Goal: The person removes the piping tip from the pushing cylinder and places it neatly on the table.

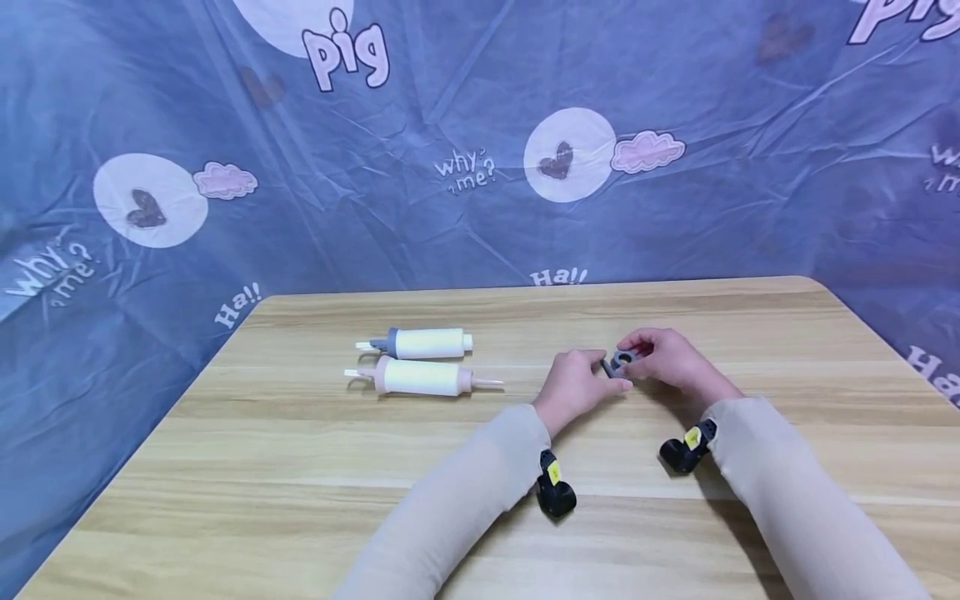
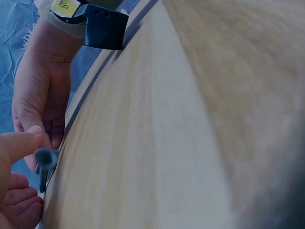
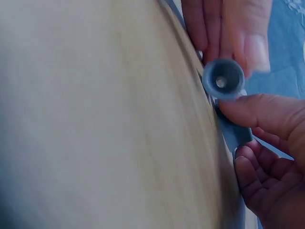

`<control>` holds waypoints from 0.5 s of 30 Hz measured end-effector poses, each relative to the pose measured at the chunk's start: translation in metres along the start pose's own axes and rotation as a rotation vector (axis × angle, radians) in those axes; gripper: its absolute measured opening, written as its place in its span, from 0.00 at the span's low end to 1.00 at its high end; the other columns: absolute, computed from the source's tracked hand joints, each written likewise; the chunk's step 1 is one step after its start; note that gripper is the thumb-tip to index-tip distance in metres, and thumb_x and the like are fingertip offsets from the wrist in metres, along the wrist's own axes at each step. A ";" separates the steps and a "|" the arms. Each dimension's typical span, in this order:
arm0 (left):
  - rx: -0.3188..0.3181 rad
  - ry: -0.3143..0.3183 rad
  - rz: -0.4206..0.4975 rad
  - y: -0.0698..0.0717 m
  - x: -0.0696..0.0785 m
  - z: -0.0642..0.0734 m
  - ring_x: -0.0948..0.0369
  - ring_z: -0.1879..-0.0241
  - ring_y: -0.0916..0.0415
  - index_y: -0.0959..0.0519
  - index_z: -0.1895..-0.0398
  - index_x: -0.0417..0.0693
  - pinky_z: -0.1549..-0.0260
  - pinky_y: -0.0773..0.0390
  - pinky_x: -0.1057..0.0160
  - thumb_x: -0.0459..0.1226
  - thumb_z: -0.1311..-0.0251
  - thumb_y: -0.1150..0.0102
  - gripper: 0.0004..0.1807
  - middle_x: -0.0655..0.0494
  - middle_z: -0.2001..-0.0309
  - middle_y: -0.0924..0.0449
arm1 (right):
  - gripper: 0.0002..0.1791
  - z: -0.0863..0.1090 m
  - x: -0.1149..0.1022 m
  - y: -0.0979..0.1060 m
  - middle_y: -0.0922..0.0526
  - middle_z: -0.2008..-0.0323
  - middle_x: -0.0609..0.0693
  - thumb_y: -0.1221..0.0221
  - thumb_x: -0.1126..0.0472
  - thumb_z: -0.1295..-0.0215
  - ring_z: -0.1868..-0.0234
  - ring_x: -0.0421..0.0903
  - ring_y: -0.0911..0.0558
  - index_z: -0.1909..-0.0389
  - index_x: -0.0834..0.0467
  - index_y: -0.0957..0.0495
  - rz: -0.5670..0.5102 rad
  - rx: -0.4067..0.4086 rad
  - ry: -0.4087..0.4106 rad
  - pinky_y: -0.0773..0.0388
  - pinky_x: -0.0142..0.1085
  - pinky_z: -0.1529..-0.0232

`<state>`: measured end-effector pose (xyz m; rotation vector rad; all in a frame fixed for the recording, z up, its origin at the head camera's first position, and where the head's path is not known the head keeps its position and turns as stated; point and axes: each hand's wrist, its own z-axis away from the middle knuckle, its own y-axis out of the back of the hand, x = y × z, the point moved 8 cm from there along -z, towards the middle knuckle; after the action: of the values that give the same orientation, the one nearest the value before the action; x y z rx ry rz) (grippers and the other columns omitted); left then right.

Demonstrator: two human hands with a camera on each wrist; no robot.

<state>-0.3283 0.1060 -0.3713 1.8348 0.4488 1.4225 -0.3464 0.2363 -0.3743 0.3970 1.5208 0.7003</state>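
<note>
Both sleeved forearms are reaching forward over the wooden tabletop (image 1: 285, 500), slanting inward until the hands are nearly meeting. The right hand (image 1: 671, 360) is pinching a blue-grey cup-ended plastic piece (image 3: 226, 90) between thumb and curled fingers. The left hand (image 1: 579, 383) is arching beside it, index finger and thumb parted; whether it is gripping, I cannot tell. The piece is sitting between both hands.

A wrinkled blue fabric backdrop (image 1: 420, 225) bears the pale words "pig", "why me?" and "Ha!!"; black plastic wrist cameras (image 1: 557, 498) carry illegible yellow rectangular labels (image 1: 693, 438).
</note>
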 end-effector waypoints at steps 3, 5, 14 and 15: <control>0.001 -0.061 -0.012 0.000 0.004 0.001 0.66 0.60 0.23 0.19 0.53 0.49 0.60 0.27 0.74 0.49 0.52 0.32 0.23 0.58 0.58 0.16 | 0.21 -0.001 -0.005 -0.006 0.21 0.66 0.56 0.34 0.67 0.52 0.66 0.43 0.27 0.56 0.69 0.26 -0.004 -0.032 0.009 0.28 0.29 0.67; 0.006 -0.097 -0.009 0.001 0.004 0.000 0.68 0.64 0.23 0.18 0.54 0.50 0.63 0.28 0.76 0.45 0.52 0.32 0.20 0.59 0.61 0.16 | 0.21 -0.001 -0.006 -0.009 0.21 0.65 0.56 0.34 0.67 0.52 0.67 0.44 0.27 0.56 0.69 0.26 -0.001 -0.041 -0.001 0.29 0.30 0.68; -0.001 -0.110 -0.072 0.012 -0.006 -0.009 0.63 0.48 0.24 0.22 0.48 0.46 0.48 0.29 0.73 0.31 0.48 0.39 0.21 0.55 0.50 0.20 | 0.26 0.000 -0.003 -0.004 0.22 0.60 0.59 0.32 0.61 0.50 0.61 0.48 0.26 0.51 0.68 0.27 0.009 0.019 -0.060 0.30 0.33 0.63; 0.003 -0.099 -0.085 0.014 -0.008 -0.011 0.62 0.46 0.26 0.22 0.47 0.46 0.46 0.30 0.72 0.30 0.47 0.40 0.21 0.55 0.49 0.20 | 0.27 0.000 -0.002 -0.002 0.22 0.59 0.60 0.33 0.61 0.49 0.60 0.49 0.26 0.50 0.68 0.27 0.016 0.031 -0.065 0.30 0.33 0.61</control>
<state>-0.3433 0.0950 -0.3654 1.8568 0.4728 1.2694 -0.3457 0.2338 -0.3742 0.4515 1.4694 0.6709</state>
